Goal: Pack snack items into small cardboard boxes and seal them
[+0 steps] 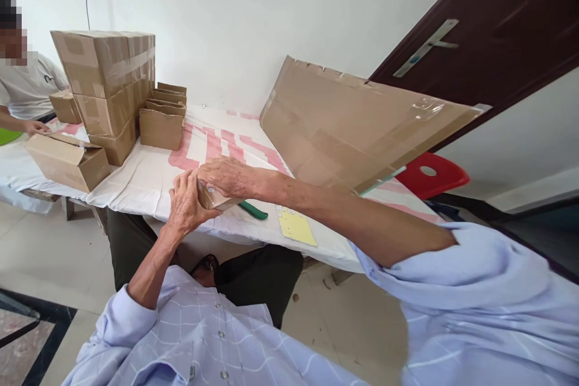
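Between both hands, at the table's front edge, is a small brown cardboard box [215, 198] with shiny clear tape on it. My left hand [184, 202] is wrapped round the box's left side, thumb along its near face. Over its top lies my right hand [226, 176], fingers bent and reaching toward the left hand's fingertips; it hides most of the box. A green-handled tool [254, 210] rests just right of the box, partly hidden. Farther right, a yellow card [296, 226] lies flat near the edge.
Stacked taped boxes [115, 75] stand at left, beside upright cardboard pieces [161, 126] and an open box [67, 160]. A large cardboard sheet [353, 126] leans behind my right arm, near a red stool [432, 175]. Another person [29, 87] sits far left.
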A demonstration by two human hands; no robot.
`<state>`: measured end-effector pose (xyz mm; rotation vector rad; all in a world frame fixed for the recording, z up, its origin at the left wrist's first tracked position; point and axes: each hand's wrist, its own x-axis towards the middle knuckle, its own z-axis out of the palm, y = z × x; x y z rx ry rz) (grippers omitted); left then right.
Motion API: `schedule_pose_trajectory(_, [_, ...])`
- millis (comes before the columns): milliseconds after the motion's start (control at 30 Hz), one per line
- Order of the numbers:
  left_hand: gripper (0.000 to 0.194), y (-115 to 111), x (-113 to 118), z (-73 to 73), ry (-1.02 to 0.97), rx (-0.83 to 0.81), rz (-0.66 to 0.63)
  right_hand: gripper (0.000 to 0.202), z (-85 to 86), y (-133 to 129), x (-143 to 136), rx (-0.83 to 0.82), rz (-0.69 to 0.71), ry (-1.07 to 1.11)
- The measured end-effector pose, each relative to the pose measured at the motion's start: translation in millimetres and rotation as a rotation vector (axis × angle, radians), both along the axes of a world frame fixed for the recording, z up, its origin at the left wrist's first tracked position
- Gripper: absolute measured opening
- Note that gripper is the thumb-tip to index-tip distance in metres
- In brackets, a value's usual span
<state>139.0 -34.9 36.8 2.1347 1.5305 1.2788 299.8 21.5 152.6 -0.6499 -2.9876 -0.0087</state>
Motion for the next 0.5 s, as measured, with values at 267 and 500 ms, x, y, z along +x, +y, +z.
schedule_pose_trajectory(267, [0.122,23,-41,-7.8,-0.121,0.046,-0.082,0.007,47.7,18,103,-0.015,-0.333,0.731])
schedule_pose_trajectory(500, [0.115,51,-89,-21.4,-0.349,-0.175,-0.086,0.008,-63.2,9,268,-0.141,-0.950,0.658])
